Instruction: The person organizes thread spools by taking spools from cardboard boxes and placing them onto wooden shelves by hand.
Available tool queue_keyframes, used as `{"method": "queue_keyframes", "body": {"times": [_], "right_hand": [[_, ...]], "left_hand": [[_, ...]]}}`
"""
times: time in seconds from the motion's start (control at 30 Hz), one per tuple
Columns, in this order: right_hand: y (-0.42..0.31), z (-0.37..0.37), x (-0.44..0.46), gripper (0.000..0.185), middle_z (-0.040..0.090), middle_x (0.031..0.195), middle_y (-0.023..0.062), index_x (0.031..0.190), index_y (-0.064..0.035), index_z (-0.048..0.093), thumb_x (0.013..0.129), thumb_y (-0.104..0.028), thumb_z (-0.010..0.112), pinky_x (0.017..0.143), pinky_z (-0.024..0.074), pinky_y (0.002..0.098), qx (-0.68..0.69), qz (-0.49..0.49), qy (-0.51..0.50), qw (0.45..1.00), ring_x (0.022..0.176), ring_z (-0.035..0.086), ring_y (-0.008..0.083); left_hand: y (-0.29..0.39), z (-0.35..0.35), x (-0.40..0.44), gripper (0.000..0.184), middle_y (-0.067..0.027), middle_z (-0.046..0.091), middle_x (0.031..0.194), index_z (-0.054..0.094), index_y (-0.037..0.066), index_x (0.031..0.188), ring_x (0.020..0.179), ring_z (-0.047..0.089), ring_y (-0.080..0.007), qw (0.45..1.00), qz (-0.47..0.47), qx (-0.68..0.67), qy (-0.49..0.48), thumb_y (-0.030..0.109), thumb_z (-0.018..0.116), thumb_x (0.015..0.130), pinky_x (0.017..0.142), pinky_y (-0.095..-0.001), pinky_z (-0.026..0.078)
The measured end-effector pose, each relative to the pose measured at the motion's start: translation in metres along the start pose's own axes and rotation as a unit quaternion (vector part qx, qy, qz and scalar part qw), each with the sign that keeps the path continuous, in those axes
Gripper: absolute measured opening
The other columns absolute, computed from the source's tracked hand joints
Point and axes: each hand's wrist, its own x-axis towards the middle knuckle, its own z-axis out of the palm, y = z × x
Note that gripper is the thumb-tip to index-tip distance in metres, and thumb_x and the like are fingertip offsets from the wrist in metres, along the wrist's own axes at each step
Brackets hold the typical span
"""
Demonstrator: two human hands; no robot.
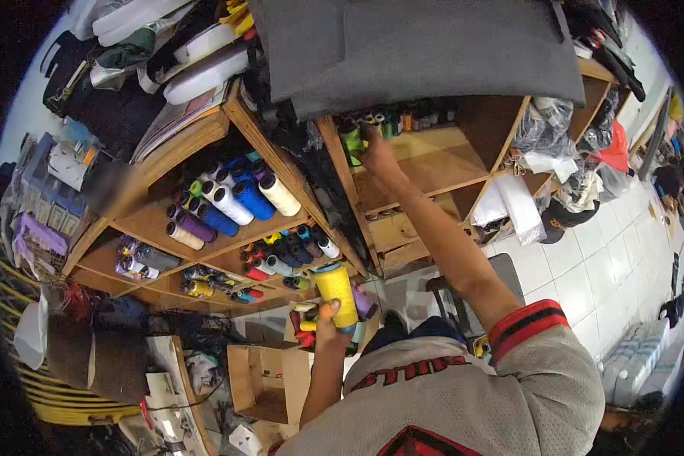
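Note:
My left hand (pixel 328 319) is closed around a large yellow thread cone (pixel 334 292), held upright before my body. Below and beside that cone, more cones in purple (pixel 364 303), red and other colours show at an open box, partly hidden by my left hand. My right arm stretches forward into a wooden shelf compartment, where my right hand (pixel 378 152) is at a row of thread spools. A bright green thread cone (pixel 352 140) stands just left of the right hand. Shade hides the right fingers, so their grip is unclear.
A wooden shelf (pixel 243 129) at left holds many thread cones, among them blue cones (pixel 252 199) and a cream cone (pixel 280 194). Dark grey sheet material (pixel 418 53) overhangs the right shelf. A cardboard box (pixel 262 380) stands low left; a grey chair (pixel 507 273) is at right.

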Motion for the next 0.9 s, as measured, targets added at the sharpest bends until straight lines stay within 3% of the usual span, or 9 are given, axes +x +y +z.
{"method": "queue_keyframes", "body": {"times": [0.27,0.33,0.4,0.5,0.57,0.63,0.73,0.83,0.9], "right_hand": [[0.045,0.027,-0.013,0.053,0.058,0.108,0.0219,0.113,0.0027,0.053,0.068,-0.015,0.075,0.083,0.0479,0.0355,0.040,-0.009,0.014,0.999,0.101,0.058,0.0318],[0.010,-0.010,-0.015,0.050,0.058,0.110,0.0209,0.113,0.0026,0.053,0.070,-0.014,0.074,0.082,0.0479,0.0348,-0.021,0.107,-0.092,0.990,0.101,0.058,0.0300],[0.010,-0.014,-0.038,0.046,0.059,0.110,0.0162,0.113,0.0009,0.053,0.073,-0.012,0.071,0.079,0.0475,0.0342,0.062,0.013,0.036,0.997,0.098,0.059,0.0266],[-0.041,-0.085,-0.075,0.049,0.056,0.115,0.0139,0.117,-0.0059,0.054,0.072,-0.012,0.071,0.083,0.0467,0.0361,0.125,0.102,-0.211,0.964,0.099,0.057,0.0290],[-0.062,-0.124,-0.112,0.048,0.057,0.112,0.0148,0.117,-0.0105,0.056,0.070,-0.010,0.066,0.078,0.0497,0.0354,0.136,-0.109,-0.244,0.954,0.100,0.057,0.0291],[-0.066,-0.141,-0.127,0.051,0.049,0.125,0.0101,0.119,-0.0145,0.055,0.069,-0.010,0.063,0.087,0.0461,0.0353,-0.009,-0.373,-0.237,0.897,0.115,0.047,0.0264],[-0.061,-0.157,-0.134,0.055,0.045,0.129,0.0091,0.120,-0.0144,0.054,0.066,-0.012,0.063,0.094,0.0418,0.0361,-0.053,-0.407,-0.292,0.864,0.120,0.041,0.0256],[-0.032,-0.158,-0.131,0.057,0.045,0.127,0.0125,0.123,-0.0109,0.051,0.068,-0.015,0.066,0.093,0.0419,0.0374,-0.062,-0.405,-0.281,0.868,0.117,0.043,0.0289],[-0.019,-0.158,-0.132,0.051,0.050,0.121,0.0156,0.117,-0.0072,0.054,0.070,-0.019,0.069,0.089,0.0441,0.0381,0.010,-0.259,-0.212,0.942,0.110,0.049,0.0320]], "left_hand": [[-0.022,0.015,0.022,0.056,-0.0142,0.059,0.100,0.048,0.000,0.114,0.091,0.059,-0.0256,0.999,0.031,-0.039,0.005,0.028,0.067,0.070,0.082,-0.0355,0.049],[-0.022,0.036,0.022,0.051,-0.0150,0.059,0.100,0.047,0.000,0.115,0.090,0.060,-0.0249,0.996,0.056,-0.024,0.060,0.023,0.062,0.073,0.081,-0.0348,0.050],[-0.026,0.048,0.030,0.045,-0.0146,0.060,0.099,0.048,0.000,0.114,0.086,0.060,-0.0223,0.995,0.053,-0.032,0.078,0.021,0.060,0.075,0.078,-0.0329,0.050],[-0.036,0.052,0.044,0.041,-0.0112,0.060,0.095,0.051,0.000,0.109,0.082,0.059,-0.0182,0.996,0.079,-0.021,0.046,0.023,0.060,0.076,0.073,-0.0299,0.048],[-0.039,0.054,0.050,0.040,-0.0098,0.059,0.095,0.051,0.000,0.110,0.083,0.059,-0.0177,0.997,0.068,-0.033,0.022,0.023,0.059,0.078,0.074,-0.0305,0.048],[-0.045,0.062,0.051,0.040,-0.0090,0.059,0.096,0.050,0.000,0.112,0.086,0.059,-0.0176,0.999,0.041,-0.021,0.022,0.023,0.058,0.080,0.076,-0.0311,0.047],[-0.063,0.072,0.048,0.043,-0.0097,0.057,0.106,0.047,0.001,0.118,0.098,0.056,-0.0202,0.999,0.003,0.011,0.035,0.029,0.055,0.086,0.085,-0.0343,0.044],[-0.066,0.077,0.047,0.048,-0.0114,0.057,0.109,0.046,0.003,0.121,0.102,0.054,-0.0233,0.992,-0.019,-0.126,-0.003,0.036,0.052,0.087,0.089,-0.0373,0.042],[-0.061,0.079,0.053,0.045,-0.0117,0.057,0.106,0.048,0.004,0.115,0.101,0.054,-0.0278,0.987,-0.048,-0.156,-0.009,0.040,0.048,0.089,0.091,-0.0416,0.041]]}}
